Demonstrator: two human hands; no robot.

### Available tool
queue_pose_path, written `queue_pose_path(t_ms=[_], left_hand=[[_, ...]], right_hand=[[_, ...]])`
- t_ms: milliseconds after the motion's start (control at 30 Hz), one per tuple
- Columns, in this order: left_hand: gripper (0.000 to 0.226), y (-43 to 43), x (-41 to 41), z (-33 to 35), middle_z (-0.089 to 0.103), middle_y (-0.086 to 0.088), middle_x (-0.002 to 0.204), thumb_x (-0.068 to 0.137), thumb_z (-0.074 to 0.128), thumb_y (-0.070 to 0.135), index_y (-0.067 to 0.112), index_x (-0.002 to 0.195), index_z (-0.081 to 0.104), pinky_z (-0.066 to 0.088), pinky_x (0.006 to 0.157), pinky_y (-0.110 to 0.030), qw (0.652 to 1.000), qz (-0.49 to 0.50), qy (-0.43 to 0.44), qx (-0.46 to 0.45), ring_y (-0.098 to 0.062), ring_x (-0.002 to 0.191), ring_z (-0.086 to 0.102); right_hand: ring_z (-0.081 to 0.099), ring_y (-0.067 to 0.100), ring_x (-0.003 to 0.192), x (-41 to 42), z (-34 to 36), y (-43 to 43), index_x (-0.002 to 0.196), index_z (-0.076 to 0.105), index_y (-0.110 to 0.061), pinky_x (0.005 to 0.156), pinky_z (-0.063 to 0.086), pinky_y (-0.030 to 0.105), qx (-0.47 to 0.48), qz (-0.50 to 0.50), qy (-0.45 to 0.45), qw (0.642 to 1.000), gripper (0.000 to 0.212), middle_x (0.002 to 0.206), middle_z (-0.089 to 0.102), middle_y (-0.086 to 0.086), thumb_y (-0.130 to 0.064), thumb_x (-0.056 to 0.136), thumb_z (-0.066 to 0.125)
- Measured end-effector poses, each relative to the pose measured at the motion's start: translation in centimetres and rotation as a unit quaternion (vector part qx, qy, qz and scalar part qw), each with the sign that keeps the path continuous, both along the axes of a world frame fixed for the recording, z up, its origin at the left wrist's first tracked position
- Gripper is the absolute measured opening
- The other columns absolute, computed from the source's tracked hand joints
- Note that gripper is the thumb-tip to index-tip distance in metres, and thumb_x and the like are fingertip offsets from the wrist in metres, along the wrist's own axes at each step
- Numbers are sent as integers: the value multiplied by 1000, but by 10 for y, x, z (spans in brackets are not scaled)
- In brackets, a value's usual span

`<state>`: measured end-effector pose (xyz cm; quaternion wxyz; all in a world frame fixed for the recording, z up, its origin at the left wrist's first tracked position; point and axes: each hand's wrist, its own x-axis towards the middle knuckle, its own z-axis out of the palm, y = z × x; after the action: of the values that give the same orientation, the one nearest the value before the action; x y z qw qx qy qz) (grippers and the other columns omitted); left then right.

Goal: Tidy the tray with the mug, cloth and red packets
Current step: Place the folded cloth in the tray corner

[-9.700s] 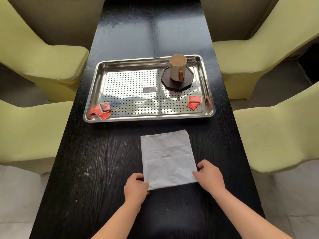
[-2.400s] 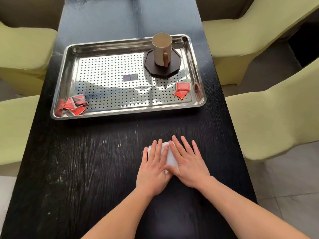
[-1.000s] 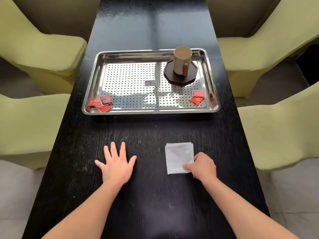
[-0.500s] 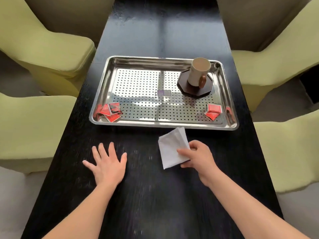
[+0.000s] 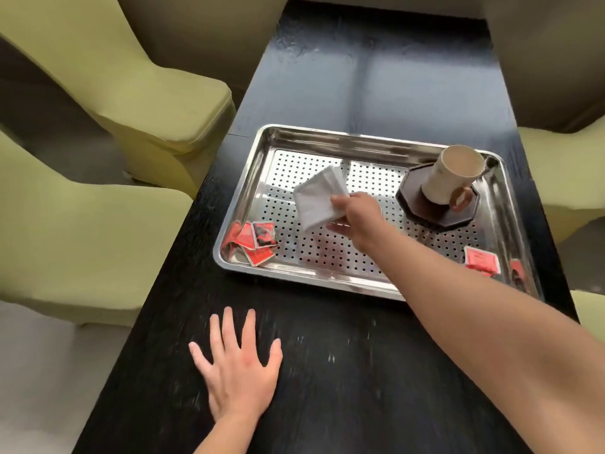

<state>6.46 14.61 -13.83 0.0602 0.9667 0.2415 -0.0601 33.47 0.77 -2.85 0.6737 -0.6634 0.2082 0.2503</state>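
My right hand (image 5: pixel 355 214) pinches the folded white cloth (image 5: pixel 319 198) and holds it above the middle of the perforated steel tray (image 5: pixel 262 149). A beige mug (image 5: pixel 453 176) with a brown handle stands on a dark octagonal coaster (image 5: pixel 422 209) in the tray's far right corner. Several red packets (image 5: pixel 257 240) lie piled in the tray's near left corner. More red packets (image 5: pixel 481 260) lie near its right edge, partly hidden by my forearm. My left hand (image 5: pixel 234 368) rests flat on the black table, fingers spread.
The long black table (image 5: pixel 360 371) runs away from me. Yellow-green armchairs (image 5: pixel 82 224) stand close along its left side, and more chairs (image 5: pixel 563 165) flank the right. Bare table surface lies between the tray and my left hand.
My right hand lifted the folded cloth off the table and carried it forward over the tray. My left hand stayed flat on the table. The view shifted left.
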Motion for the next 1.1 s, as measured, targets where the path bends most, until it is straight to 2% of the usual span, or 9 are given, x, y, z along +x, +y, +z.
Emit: queue_pose_path(t_ms=[67, 233, 467, 567, 633, 733, 900, 1000, 1100], left_hand=[[75, 1, 0, -2, 36, -13, 157, 81, 35, 65, 26, 143, 49, 16, 113, -68, 1000, -2, -9, 0, -33, 148, 24], [73, 2, -2, -7, 35, -12, 157, 81, 38, 65, 27, 142, 49, 17, 113, -68, 1000, -3, -20, 6, -33, 148, 24], [72, 0, -3, -6, 28, -10, 160, 84, 40, 65, 28, 146, 41, 11, 116, -66, 1000, -5, -24, 2, -31, 150, 19], [72, 0, -2, -9, 27, -10, 160, 84, 41, 65, 28, 146, 41, 10, 116, -67, 1000, -5, -31, 2, -31, 151, 17], [71, 0, -2, -9, 26, -10, 160, 84, 41, 65, 28, 145, 40, 10, 116, -67, 999, -7, -32, 2, -31, 151, 17], [71, 0, -2, -12, 27, -10, 160, 84, 42, 64, 28, 145, 41, 11, 116, -67, 999, -5, -33, 0, -31, 151, 17], [72, 1, -3, -12, 29, -10, 159, 83, 41, 65, 28, 145, 44, 11, 116, -66, 999, -3, -34, 3, -32, 150, 19], [72, 0, -2, -7, 31, -11, 159, 83, 41, 64, 27, 145, 46, 11, 116, -66, 999, -3, -32, 0, -32, 150, 19], [73, -1, -2, -5, 32, -11, 158, 83, 38, 64, 26, 145, 47, 11, 116, -66, 1000, -3, -25, 2, -32, 150, 20]], right_hand=[[69, 28, 91, 24, -5, 18, 120, 52, -2, 62, 61, 30, 18, -5, 9, 1000, 24, 115, 64, 17, -11, 98, 57], [68, 32, 90, 60, -19, 50, 100, 51, -4, 85, 61, 41, 62, -18, 37, 997, 6, 107, 62, 18, -9, 100, 53], [66, 29, 95, 71, -30, 57, 99, 55, -1, 74, 64, 36, 55, -68, 40, 995, 7, 112, 60, 17, -5, 101, 50], [66, 28, 97, 73, -32, 51, 103, 55, -2, 75, 64, 34, 21, -78, 27, 996, 4, 113, 58, 16, -2, 100, 53], [66, 26, 98, 73, -32, 48, 116, 55, -4, 78, 64, 35, 3, -65, 4, 998, 20, 112, 56, 13, 2, 97, 55], [61, 18, 91, 71, -33, 43, 133, 52, -9, 80, 60, 29, -101, -20, -53, 993, 41, 111, 55, 6, 4, 95, 55], [63, 23, 101, 51, -33, 31, 124, 58, -12, 89, 59, 42, -136, -4, -72, 988, 32, 103, 59, 3, 3, 96, 53], [65, 21, 101, 20, -28, 14, 121, 60, -9, 91, 59, 42, -149, 42, -126, 980, 27, 114, 64, 5, -1, 95, 59], [65, 16, 106, -27, -22, -22, 123, 63, -14, 95, 55, 37, -216, 119, -197, 949, 28, 116, 68, -1, -13, 95, 63]])
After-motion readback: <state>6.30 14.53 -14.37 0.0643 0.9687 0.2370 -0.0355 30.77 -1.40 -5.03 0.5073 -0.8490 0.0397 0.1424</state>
